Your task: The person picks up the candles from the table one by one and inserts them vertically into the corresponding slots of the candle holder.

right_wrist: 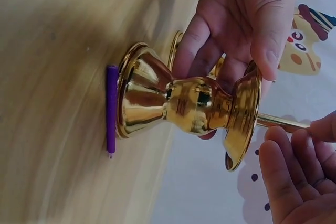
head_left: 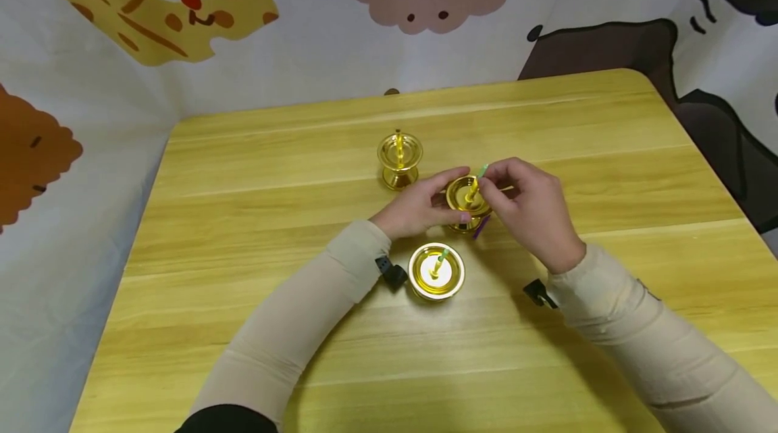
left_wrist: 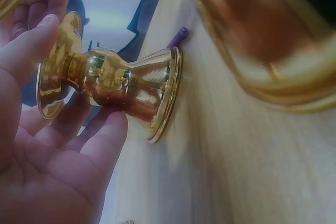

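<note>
My left hand (head_left: 413, 209) holds a shiny gold candle holder (right_wrist: 191, 106), with its thumb on the dish rim and fingers round the far side. The holder stands upright on its flared base. From its dish rises a gold stem (right_wrist: 275, 122) with a thin light-green candle (head_left: 483, 170) at the top. My right hand (head_left: 535, 210) pinches the candle near the stem's top between thumb and forefinger; its fingertips partly hide the join. Beside the base a thin purple candle (right_wrist: 111, 111) lies on the table.
A second gold holder (head_left: 416, 286) with a light-green candle in its stem stands nearer me, by my left wrist. Farther back stands a third gold holder (head_left: 400, 177), its stem dark at the tip. The wooden table (head_left: 243, 250) meets a cartoon-printed cloth (head_left: 316, 68) behind.
</note>
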A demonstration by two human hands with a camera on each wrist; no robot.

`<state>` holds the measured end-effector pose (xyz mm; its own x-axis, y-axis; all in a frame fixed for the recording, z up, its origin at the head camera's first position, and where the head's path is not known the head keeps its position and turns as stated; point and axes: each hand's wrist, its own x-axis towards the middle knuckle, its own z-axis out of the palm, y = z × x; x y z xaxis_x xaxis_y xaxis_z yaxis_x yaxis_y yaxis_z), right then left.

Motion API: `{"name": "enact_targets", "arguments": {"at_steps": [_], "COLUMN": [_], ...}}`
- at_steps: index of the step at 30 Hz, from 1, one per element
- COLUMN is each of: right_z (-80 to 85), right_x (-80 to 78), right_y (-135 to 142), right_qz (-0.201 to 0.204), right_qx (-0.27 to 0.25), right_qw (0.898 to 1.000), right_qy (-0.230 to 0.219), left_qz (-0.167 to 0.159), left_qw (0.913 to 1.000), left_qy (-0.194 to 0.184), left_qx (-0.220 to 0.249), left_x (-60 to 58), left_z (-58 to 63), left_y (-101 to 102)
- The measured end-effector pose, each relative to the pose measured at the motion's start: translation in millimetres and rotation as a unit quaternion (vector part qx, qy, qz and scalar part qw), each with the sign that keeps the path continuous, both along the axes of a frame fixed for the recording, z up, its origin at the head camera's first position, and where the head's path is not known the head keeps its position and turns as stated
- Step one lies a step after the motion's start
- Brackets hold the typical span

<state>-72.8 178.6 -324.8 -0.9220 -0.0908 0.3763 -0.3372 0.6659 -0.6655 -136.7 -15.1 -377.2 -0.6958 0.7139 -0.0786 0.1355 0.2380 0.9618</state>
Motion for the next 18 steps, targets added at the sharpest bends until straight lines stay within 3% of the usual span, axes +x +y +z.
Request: {"name": "enact_targets", "arguments": {"at_steps": [11, 18], "right_z": [-5.5, -15.8], "right_x": [5.0, 3.4], "right_y": [14.6, 28.7], "right_qz": [-0.012, -0.032], "right_qx": [0.017, 0.042], "right_qw": [1.000, 0.997], "right_qy": [-0.014, -0.057], "left_qz": [0.000, 0.011], "left_qw": [0.9993, 0.9989], "left_qy": [-0.018, -0.034], "left_qx": [0.034, 0.029], "left_x": [0.5, 2.5], "left_z": [-5.0, -5.5], "left_y": [0.0, -4.9]}}
